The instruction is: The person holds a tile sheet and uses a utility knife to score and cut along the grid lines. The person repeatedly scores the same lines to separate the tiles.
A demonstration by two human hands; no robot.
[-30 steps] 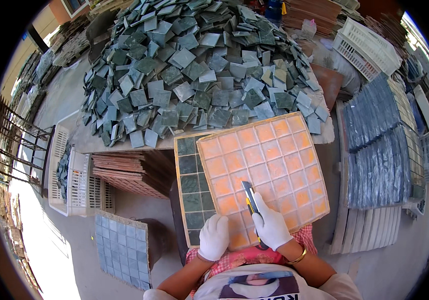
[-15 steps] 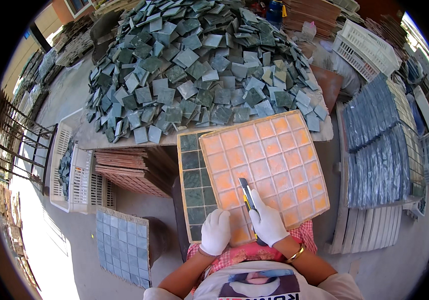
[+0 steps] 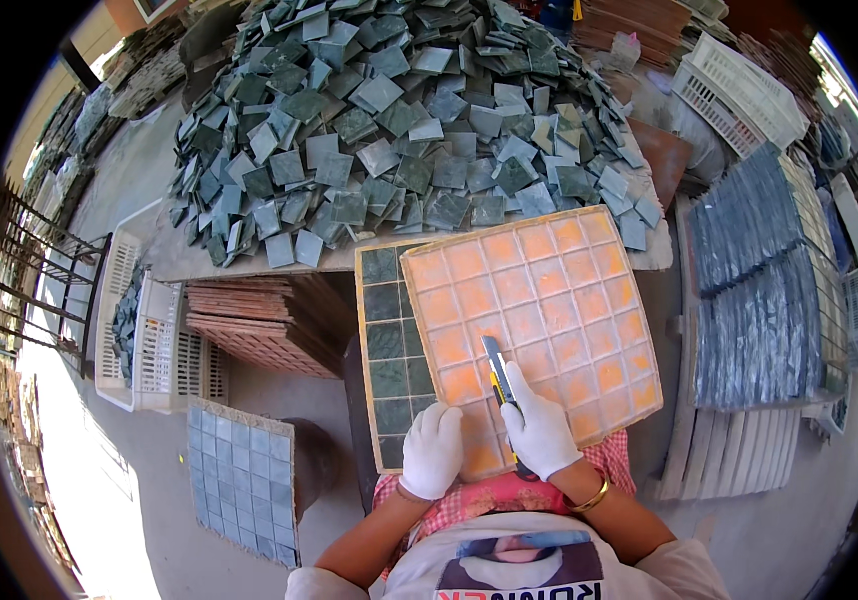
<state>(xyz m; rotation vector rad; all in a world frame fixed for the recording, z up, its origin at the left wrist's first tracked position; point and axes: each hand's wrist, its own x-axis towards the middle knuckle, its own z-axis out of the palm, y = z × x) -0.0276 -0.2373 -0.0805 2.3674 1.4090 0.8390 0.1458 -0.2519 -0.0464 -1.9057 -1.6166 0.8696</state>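
An orange grid tray of square pockets lies slanted over my lap, with pale ridges between the pockets. Beneath it, a second tray with dark green square tiles shows along the left side. My right hand, in a white glove, is closed around a utility knife with a yellow and black handle. Its blade points away from me over the orange tray. My left hand, also gloved in white, is curled at the tray's lower left edge; its fingertips are partly hidden.
A table ahead carries a large heap of loose green stone tiles. White crates and stacked reddish trays stand left. A tiled sheet leans low at left. Bundled tile sheets are stacked at right.
The view has shifted slightly, so the table and heap sit higher in it. Both hands, the knife and the trays keep nearly the same places relative to one another.
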